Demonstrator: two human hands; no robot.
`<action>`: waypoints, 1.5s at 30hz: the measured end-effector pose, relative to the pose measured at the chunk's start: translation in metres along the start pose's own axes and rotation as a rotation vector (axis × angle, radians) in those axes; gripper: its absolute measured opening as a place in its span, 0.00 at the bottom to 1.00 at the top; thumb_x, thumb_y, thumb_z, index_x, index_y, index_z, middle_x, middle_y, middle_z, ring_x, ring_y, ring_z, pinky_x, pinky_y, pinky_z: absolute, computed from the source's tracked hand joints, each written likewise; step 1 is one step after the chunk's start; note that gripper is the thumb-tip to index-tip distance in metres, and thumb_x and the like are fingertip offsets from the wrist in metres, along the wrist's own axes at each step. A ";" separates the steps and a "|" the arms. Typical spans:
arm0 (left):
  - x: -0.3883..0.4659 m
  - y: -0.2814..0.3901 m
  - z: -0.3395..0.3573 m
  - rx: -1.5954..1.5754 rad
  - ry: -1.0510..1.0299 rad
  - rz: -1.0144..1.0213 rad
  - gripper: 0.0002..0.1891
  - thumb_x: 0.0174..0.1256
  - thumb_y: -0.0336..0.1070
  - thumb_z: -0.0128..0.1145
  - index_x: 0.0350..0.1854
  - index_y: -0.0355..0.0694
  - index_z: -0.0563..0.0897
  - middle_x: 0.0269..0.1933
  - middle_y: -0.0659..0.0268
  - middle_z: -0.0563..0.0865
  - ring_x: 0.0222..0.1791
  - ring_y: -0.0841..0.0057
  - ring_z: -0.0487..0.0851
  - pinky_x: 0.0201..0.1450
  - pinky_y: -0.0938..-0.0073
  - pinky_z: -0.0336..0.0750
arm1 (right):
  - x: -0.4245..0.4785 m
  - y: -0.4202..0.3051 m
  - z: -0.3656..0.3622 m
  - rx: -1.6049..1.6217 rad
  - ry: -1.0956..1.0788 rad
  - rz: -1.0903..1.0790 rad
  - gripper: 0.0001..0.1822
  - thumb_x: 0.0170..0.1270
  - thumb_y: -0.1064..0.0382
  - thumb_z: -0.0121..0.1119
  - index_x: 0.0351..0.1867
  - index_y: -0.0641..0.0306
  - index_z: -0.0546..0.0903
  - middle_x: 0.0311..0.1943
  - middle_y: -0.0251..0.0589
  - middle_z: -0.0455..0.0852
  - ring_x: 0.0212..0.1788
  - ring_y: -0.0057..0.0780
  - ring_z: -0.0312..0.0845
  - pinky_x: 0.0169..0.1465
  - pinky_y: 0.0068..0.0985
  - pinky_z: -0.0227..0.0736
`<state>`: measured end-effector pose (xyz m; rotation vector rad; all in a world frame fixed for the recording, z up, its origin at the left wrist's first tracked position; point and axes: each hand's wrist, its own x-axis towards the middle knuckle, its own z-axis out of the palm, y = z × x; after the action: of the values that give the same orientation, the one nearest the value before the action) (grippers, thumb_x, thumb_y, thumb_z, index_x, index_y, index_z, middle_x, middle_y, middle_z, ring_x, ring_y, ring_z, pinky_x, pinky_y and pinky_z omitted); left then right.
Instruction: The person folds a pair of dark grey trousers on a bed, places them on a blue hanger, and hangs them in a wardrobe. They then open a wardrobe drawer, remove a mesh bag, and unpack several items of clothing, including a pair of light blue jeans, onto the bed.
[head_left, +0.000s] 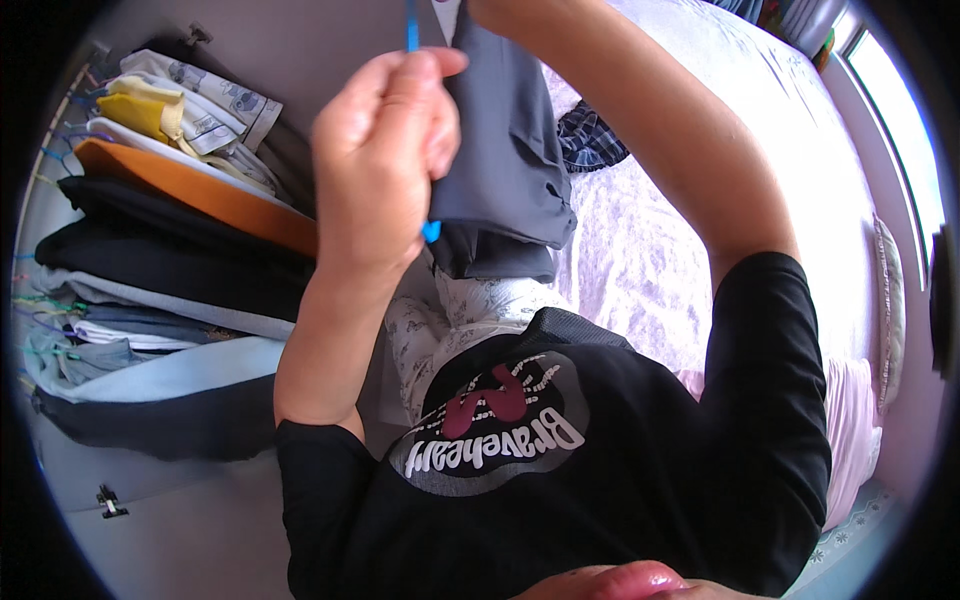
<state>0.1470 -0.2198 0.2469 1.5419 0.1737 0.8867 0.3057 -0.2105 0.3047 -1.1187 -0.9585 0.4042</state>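
My left hand is closed around a thin blue clothes hanger. One stretch of the hanger rises above the fist to the top edge, and a short blue end shows below it. Just right of the fist hangs a dark grey folded garment, seemingly trousers, its lower folds in front of my patterned white trousers. Only my right forearm is visible; the right hand lies past the top edge. How the grey garment is held up is hidden there.
On the left, an open wardrobe holds many hung clothes, among them an orange garment and a light blue one. To the right stands a bed with a pale lilac cover; dark plaid cloth lies on it. A window is beyond.
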 end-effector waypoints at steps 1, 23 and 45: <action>0.002 -0.002 -0.005 -0.016 0.002 -0.004 0.12 0.72 0.34 0.47 0.41 0.27 0.77 0.17 0.74 0.65 0.17 0.89 0.60 0.24 0.86 0.56 | -0.003 0.001 -0.018 0.033 -0.104 -0.014 0.19 0.65 0.52 0.56 0.32 0.71 0.78 0.17 0.38 0.76 0.17 0.22 0.70 0.19 0.23 0.62; -0.040 0.069 -0.084 0.189 0.043 0.329 0.15 0.74 0.36 0.42 0.34 0.28 0.75 0.15 0.70 0.73 0.13 0.91 0.63 0.30 0.91 0.59 | -0.113 0.410 -0.199 1.030 0.816 0.582 0.15 0.51 0.75 0.56 0.42 0.61 0.76 0.33 0.41 0.82 0.35 0.39 0.81 0.43 0.41 0.81; -0.057 0.097 -0.120 0.265 -0.063 0.210 0.02 0.69 0.31 0.43 0.36 0.42 0.66 0.14 0.77 0.67 0.12 0.85 0.57 0.28 0.87 0.58 | -0.220 0.266 -0.255 0.644 0.133 0.610 0.27 0.66 0.43 0.53 0.52 0.66 0.75 0.34 0.37 0.82 0.37 0.27 0.79 0.45 0.24 0.75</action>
<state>-0.0033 -0.1783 0.3001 1.8581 0.0869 1.0090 0.4370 -0.3991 -0.0576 -0.8020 -0.2992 1.0369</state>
